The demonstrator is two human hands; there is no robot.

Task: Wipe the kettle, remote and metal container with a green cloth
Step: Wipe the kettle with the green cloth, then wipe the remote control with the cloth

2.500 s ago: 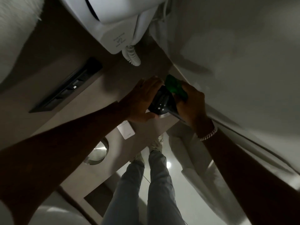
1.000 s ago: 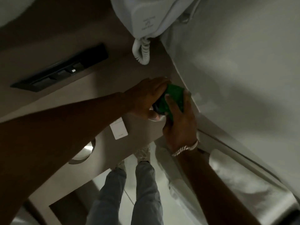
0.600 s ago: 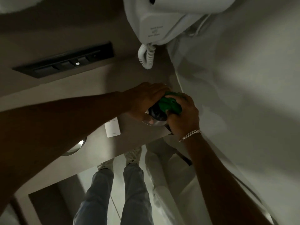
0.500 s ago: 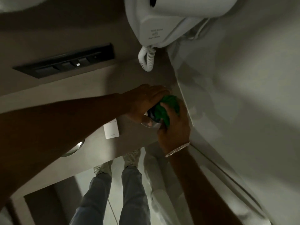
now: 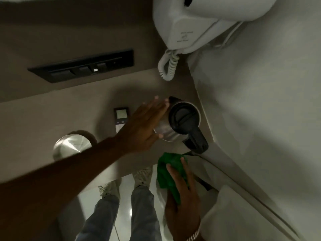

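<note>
A steel kettle (image 5: 175,131) with a black lid and black handle stands on the beige counter (image 5: 52,115) near the right wall. My left hand (image 5: 145,126) lies flat against the kettle's left side, fingers spread. My right hand (image 5: 182,193) is below the counter's edge, holding the green cloth (image 5: 170,173) clear of the kettle. The remote (image 5: 120,119), with a small lit screen, lies on the counter just left of my left hand. Further left, the round metal container (image 5: 72,146) shows its shiny lid; my forearm covers its lower edge.
A white wall-mounted hair dryer (image 5: 199,26) with a coiled cord (image 5: 168,66) hangs above the kettle. A black switch panel (image 5: 83,66) is set in the back wall. The white wall (image 5: 260,101) closes the right side. My legs and shoes (image 5: 125,186) stand below the counter edge.
My right hand has drawn the green cloth down off the kettle, uncovering its lid and handle. My left hand stays on the kettle's side. The view has shifted, so the remote shows.
</note>
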